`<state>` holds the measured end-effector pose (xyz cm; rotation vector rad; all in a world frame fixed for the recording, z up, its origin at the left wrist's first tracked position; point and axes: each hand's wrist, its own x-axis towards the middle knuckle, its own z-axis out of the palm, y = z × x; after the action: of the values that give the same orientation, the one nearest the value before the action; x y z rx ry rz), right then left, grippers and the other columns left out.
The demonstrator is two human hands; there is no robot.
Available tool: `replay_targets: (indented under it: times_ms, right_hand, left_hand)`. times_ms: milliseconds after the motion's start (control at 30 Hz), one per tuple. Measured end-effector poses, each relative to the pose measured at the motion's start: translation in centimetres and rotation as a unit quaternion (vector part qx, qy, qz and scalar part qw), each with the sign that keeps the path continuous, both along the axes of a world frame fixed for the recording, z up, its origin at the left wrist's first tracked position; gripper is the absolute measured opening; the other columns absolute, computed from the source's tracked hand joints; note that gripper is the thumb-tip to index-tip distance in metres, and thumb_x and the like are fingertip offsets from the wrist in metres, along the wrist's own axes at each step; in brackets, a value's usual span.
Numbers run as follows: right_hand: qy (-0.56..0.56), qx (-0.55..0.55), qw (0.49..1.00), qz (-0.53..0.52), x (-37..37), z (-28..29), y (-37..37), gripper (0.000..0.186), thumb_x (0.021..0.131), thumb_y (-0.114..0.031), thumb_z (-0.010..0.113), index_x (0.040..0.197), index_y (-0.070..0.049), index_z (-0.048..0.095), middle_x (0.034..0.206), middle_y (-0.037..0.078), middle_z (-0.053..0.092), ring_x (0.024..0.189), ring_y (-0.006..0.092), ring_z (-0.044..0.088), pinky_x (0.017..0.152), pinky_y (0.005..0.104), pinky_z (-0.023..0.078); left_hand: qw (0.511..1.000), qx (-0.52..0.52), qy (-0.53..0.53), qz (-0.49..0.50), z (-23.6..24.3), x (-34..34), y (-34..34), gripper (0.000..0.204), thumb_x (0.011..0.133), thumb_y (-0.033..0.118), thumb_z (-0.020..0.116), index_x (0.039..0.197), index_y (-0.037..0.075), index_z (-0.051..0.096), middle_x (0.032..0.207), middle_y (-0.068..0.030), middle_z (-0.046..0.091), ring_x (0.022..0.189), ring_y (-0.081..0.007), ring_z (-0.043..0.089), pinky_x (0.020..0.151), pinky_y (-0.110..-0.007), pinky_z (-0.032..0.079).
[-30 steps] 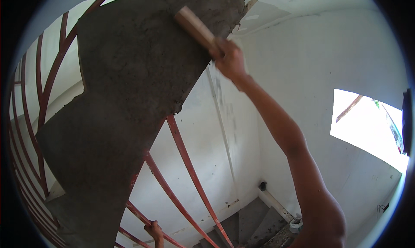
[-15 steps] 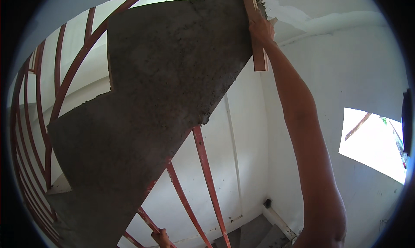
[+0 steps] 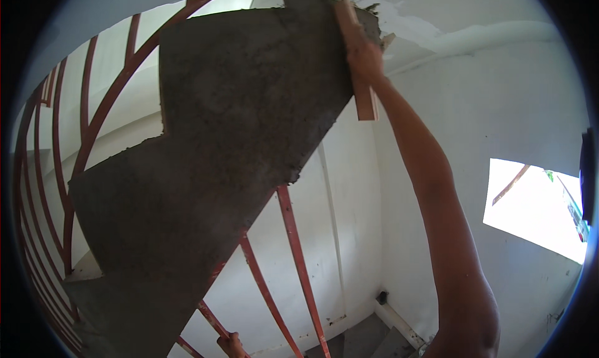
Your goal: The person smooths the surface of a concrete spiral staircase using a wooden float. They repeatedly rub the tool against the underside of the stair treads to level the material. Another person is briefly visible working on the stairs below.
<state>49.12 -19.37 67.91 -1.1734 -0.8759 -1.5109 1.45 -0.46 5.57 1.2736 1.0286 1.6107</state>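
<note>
A wooden float (image 3: 365,106) is gripped in my right hand (image 3: 365,57), with my arm stretched up. Its long face lies against the upper right part of the stepped, grey plastered side of a staircase (image 3: 231,102). The mortar there looks damp, with ragged bits along the top corner and the lower sloping edge. Low in the picture, my left hand (image 3: 231,345) is closed around a red metal railing bar (image 3: 214,320); most of that arm is out of view.
More red railing bars (image 3: 298,258) slant below the staircase, and a curved red railing (image 3: 112,102) rises at the left. White walls (image 3: 437,108) and a patched ceiling (image 3: 430,15) surround it. A bright window opening (image 3: 530,202) is at the right. Grey steps (image 3: 368,339) lie below.
My right hand and the float have shifted a little left and down across the plaster. My left hand keeps its hold on the bar.
</note>
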Motion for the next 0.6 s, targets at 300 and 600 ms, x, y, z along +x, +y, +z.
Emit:
replay_targets:
  times_ms: [300, 600]
  right_hand:
    - [-0.054, -0.075, 0.996, -0.001, -5.4, -0.6, 1.5, 0.061, 0.075, -0.022, 0.062, 0.132, -0.008, 0.041, 0.088, 0.025, 0.062, 0.084, 0.0412, 0.060, 0.073, 0.0481, 0.048]
    - [-0.011, -0.017, 1.000, 0.023, -4.6, -2.1, -0.1, 0.065, 0.077, -0.016, 0.060, 0.137, -0.015, 0.035, 0.085, 0.025, 0.062, 0.080, 0.0422, 0.060, 0.070, 0.0483, 0.049]
  left_hand:
    - [1.000, -0.009, -0.009, 0.004, -0.4, -0.7, 0.1, 0.018, 0.066, 0.009, 0.052, 0.054, 0.007, 0.039, 0.044, 0.0024, 0.035, 0.032, -0.0090, 0.035, 0.032, -0.027, 0.027]
    - [0.999, 0.005, -0.003, -0.035, -0.5, -0.7, 0.1, 0.020, 0.067, 0.010, 0.055, 0.054, 0.008, 0.039, 0.044, 0.0034, 0.035, 0.032, -0.0085, 0.034, 0.032, -0.026, 0.028]
